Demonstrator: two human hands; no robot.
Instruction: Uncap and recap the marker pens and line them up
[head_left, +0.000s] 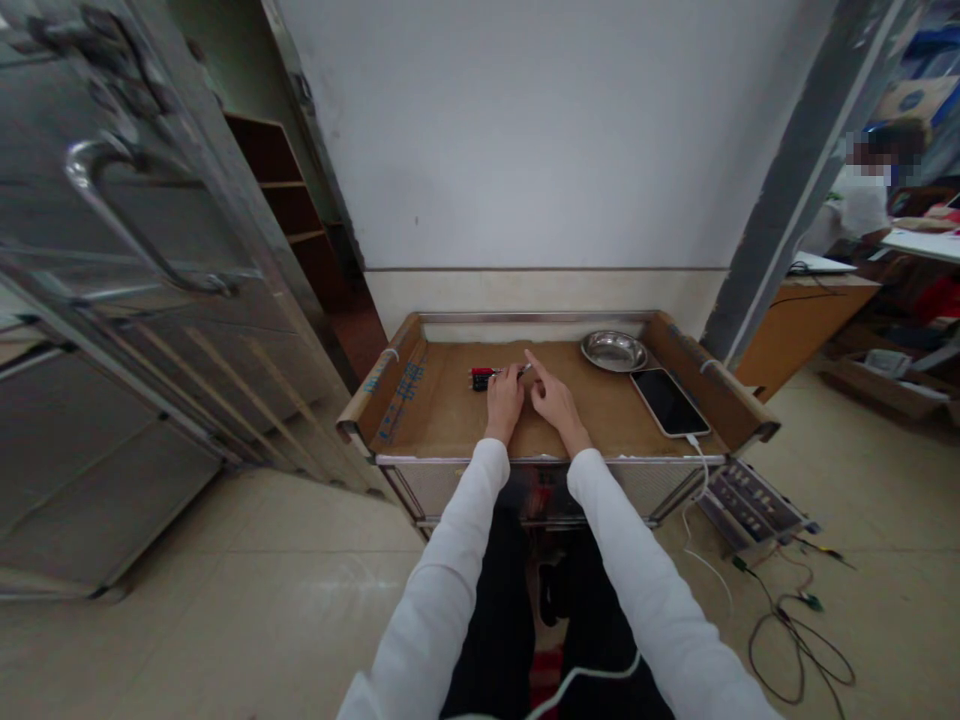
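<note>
A small bundle of red and black pens [480,378] lies on the cardboard-lined top of a cart [450,420]. My left hand [505,402] is over the right part of the bundle, its bent fingers closed about the pens and hiding their middle. A thin end pokes out between my two hands. Beside it, my right hand [555,398] has the index finger stretched out near that end, while the other fingers are curled with nothing visible in them.
Toward the back right of the cart sits a round metal dish [613,351]. A phone [669,402] with a white cable lies in front of it. Raised cardboard sides edge the cart. An electrical device [754,508] and loose wires are on the floor; a person [862,205] sits far right.
</note>
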